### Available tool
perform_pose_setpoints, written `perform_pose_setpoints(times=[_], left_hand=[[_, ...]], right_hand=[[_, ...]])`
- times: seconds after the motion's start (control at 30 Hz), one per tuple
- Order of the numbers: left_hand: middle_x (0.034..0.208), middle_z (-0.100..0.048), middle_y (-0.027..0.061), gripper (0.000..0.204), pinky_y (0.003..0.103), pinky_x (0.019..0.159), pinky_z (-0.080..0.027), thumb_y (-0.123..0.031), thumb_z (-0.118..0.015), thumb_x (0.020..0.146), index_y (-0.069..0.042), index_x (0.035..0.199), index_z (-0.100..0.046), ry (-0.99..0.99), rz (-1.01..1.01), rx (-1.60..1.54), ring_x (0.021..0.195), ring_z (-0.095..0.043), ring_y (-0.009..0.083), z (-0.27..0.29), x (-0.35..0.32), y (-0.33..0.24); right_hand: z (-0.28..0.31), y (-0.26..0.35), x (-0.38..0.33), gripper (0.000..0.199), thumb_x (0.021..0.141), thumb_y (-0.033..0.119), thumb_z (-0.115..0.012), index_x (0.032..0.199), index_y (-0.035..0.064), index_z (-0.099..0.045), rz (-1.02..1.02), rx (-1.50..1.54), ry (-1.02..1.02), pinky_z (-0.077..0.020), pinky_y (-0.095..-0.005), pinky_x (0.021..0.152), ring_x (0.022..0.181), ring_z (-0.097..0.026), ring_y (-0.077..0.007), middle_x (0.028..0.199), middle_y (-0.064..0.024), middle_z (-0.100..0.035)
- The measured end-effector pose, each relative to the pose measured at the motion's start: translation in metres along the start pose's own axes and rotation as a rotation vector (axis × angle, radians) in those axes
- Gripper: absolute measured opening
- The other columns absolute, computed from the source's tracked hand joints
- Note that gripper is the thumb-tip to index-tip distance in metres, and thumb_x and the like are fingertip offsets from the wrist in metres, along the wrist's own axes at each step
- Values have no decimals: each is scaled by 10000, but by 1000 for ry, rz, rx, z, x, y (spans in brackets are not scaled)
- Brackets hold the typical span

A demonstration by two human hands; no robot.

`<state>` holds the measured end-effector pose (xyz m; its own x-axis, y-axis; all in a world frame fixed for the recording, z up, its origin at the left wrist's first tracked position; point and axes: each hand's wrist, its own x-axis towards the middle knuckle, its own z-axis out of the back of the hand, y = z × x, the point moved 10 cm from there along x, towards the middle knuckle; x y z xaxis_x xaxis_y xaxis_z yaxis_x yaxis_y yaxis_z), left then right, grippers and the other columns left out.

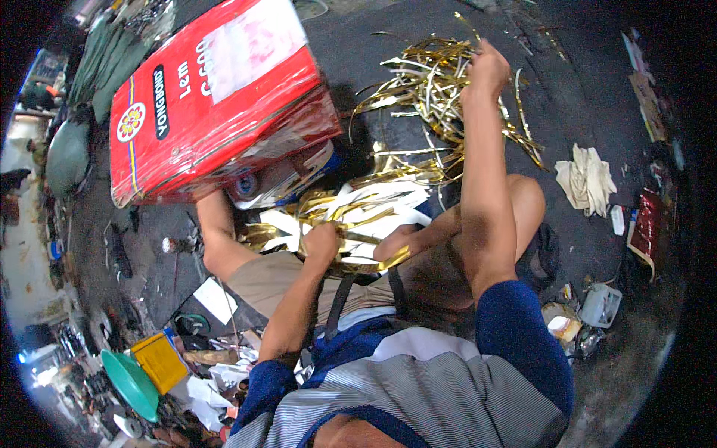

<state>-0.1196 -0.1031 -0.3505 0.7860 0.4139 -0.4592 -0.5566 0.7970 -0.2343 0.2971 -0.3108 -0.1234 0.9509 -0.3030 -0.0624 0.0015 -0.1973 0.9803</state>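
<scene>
I sit on the floor with a heap of white-and-gold strips [388,198] across my lap. My left hand [321,243] is closed on some of these strips. Out at the far right, my right hand [489,69] has its fingers closed at the edge of a tangled pile of thin gold strips [429,86]. One thin gold strip [468,27] sticks out from the fingertips. Between the two heaps, loose strips trail across the floor. A large red carton [254,119], tilted, stands at the far left beside the lap heap and hides part of my leg.
A crumpled cream cloth [585,179] lies on the dark floor at right, with a clear plastic container [600,305] nearer me. On the near left are a green basin [128,384], a yellow box [159,362], a white card [215,300] and scattered paper scraps.
</scene>
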Motion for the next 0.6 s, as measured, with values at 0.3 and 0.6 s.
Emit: perform_pose_setpoints(times=[0.3,0.6], left_hand=[[696,-683,28,145,215,483,-462,-152,-670,994,-15,1004,-715,231,-378,-1442,531,-597,71,221,-88,-101],[1044,-657,18,324,256,873,-483,-79,-796,874,0,1151,-649,9,-507,-1170,942,-604,89,245,-133,-60]], right_hand=[[-34,92,-322,488,765,113,-787,1231,35,-665,609,-297,1662,-524,-395,943,1075,-661,-331,1168,-145,-669],[-51,227,-308,121,794,86,-802,828,-10,-738,1044,-463,1468,-512,-319,576,629,-690,-248,715,-114,-694]])
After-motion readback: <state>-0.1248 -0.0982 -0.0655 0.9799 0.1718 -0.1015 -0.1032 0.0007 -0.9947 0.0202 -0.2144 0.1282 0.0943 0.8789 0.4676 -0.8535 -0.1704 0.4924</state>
